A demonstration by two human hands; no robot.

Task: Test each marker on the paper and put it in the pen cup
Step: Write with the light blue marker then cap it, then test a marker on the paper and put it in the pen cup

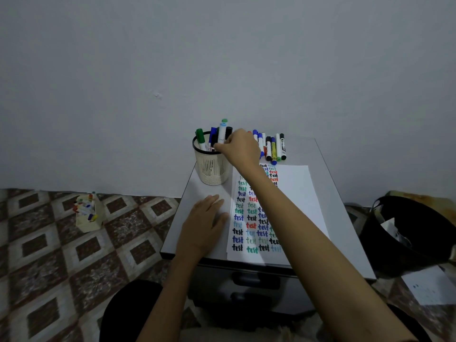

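Note:
A cream mesh pen cup (212, 169) stands at the back left of the small grey cabinet top (345, 218) and holds several markers. My right hand (238, 147) reaches over its rim, fingers closed on a white marker with a light blue cap (222, 131) that stands in the cup. A row of several loose markers (274, 146) lies behind the paper, to the right of that hand. The white paper (296, 193) carries columns of the word "test" in black, blue, green and red. My left hand (206, 224) rests flat on the cabinet top beside the paper's left edge.
A wall rises right behind the cabinet. On the tiled floor to the left stands a small cream box of markers (88, 213). A black bin (407, 230) sits to the right, with a loose sheet (430, 285) on the floor in front of it.

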